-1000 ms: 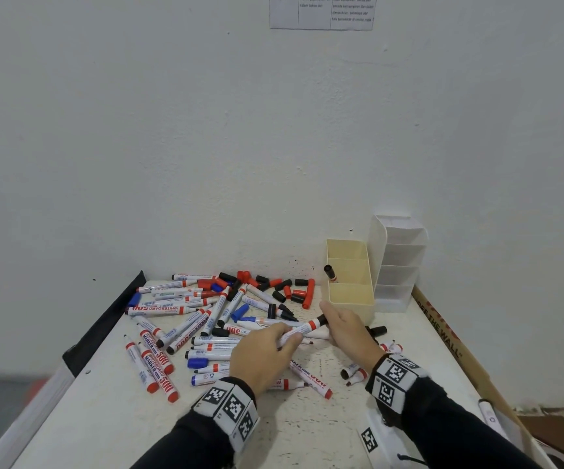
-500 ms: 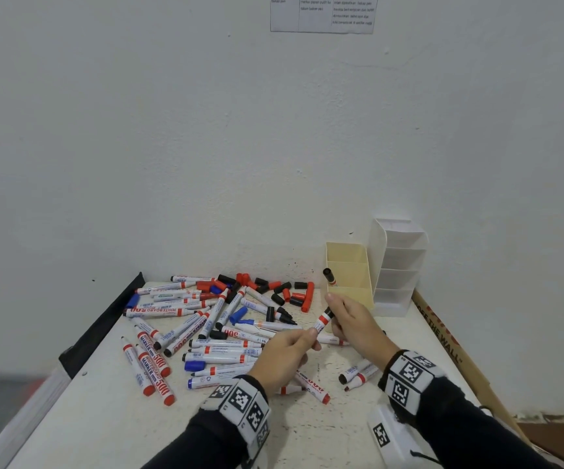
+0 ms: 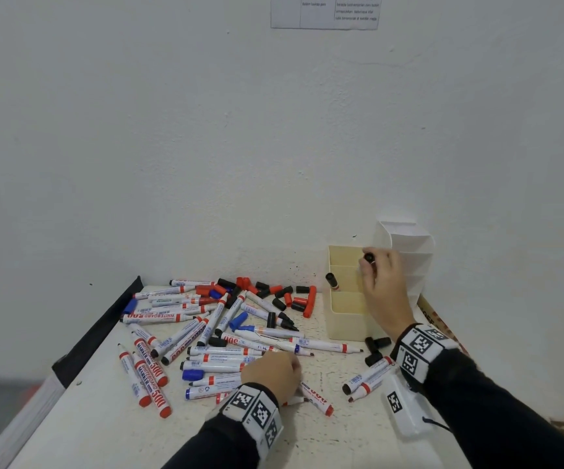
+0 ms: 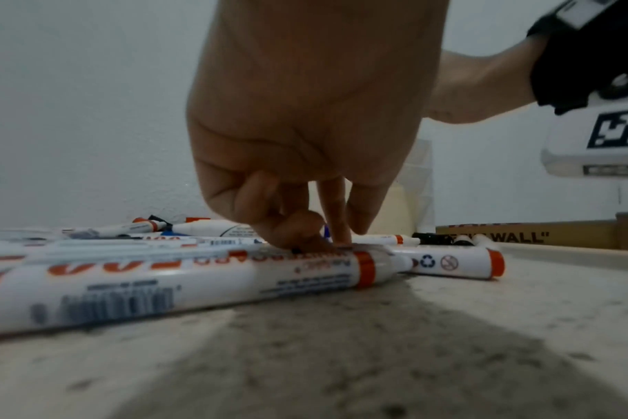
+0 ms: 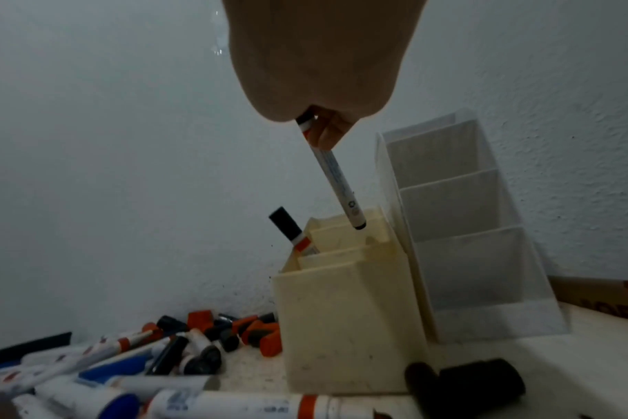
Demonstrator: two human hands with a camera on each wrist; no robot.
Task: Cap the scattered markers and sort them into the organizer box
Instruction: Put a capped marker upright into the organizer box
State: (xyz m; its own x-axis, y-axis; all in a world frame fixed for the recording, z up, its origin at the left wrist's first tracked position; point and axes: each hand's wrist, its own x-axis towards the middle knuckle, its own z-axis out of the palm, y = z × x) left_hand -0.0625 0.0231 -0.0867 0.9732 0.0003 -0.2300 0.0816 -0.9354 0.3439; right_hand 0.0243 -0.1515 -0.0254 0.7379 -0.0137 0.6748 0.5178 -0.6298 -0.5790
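Note:
My right hand grips a capped black marker by its upper end and holds it nearly upright. Its lower end hangs just over a rear compartment of the cream organizer box. One black-capped marker stands in that box. My left hand is down on the pile of scattered markers. In the left wrist view its curled thumb and index finger pinch a marker lying behind a red-banded one.
Loose red and black caps lie at the back by the wall, and black caps in front of the box. A white tiered organizer stands right of the cream box. A cardboard box borders the table's right side.
Both hands held one marker over the table. The right hand has since carried it up and back to the cream box, while the left hand let go and dropped onto the pile.

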